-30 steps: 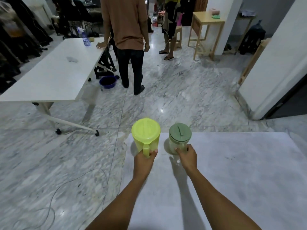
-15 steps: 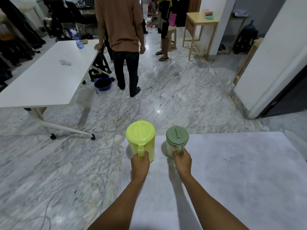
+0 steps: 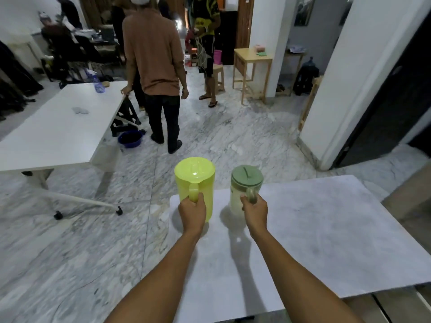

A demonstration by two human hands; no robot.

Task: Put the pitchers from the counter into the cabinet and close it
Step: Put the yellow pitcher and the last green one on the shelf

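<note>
1. The marble-topped desk (image 3: 326, 229) fills the lower right of the view and serves as the landmark here. Beyond its far edge lies marble floor, and well beyond it to the left stands a white folding table (image 3: 58, 127). Two bystanders stand on the floor far beyond the desk.
2. The yellow-green pitcher (image 3: 195, 183), lid on, is over the desk's far left corner. Its base looks raised off the top, with a shadow beneath it, though contact cannot be ruled out.
3. The clear pitcher with a green lid (image 3: 245, 187) is just right of the yellow one, also over the desk's far edge and apparently lifted. The two pitchers are near each other but apart.
4. The left hand (image 3: 192, 213) has its grip clamped round the yellow pitcher's handle.
5. The right hand (image 3: 255, 212) has its grip clamped round the clear pitcher's handle.
6. Progress, as a judgement: both pitchers are picked up, which is an early step. No cabinet shows in this view, so carrying them to it, setting them inside and shutting the door all remain.
</note>
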